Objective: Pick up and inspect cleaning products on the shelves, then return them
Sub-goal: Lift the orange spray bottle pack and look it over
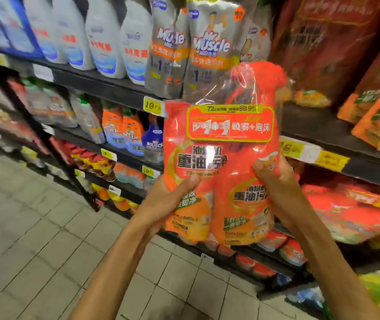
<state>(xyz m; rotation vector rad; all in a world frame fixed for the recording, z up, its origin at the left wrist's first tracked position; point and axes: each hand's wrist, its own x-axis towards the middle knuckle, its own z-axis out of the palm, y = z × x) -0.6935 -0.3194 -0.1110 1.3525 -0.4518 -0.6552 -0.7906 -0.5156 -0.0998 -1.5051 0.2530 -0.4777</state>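
Note:
An orange twin pack of kitchen cleaner, two bottles wrapped in clear plastic, is held upright in front of the shelves. My left hand grips its lower left side, thumb across the front. My right hand grips the right side, with its fingers hidden behind the pack. The label faces me.
Dark shelves run from left to right behind the pack. Grey Mr Muscle pouches and white bottles stand on the top shelf. Orange packs fill the right shelves. Yellow price tags line the edges. Tiled floor lies at the lower left.

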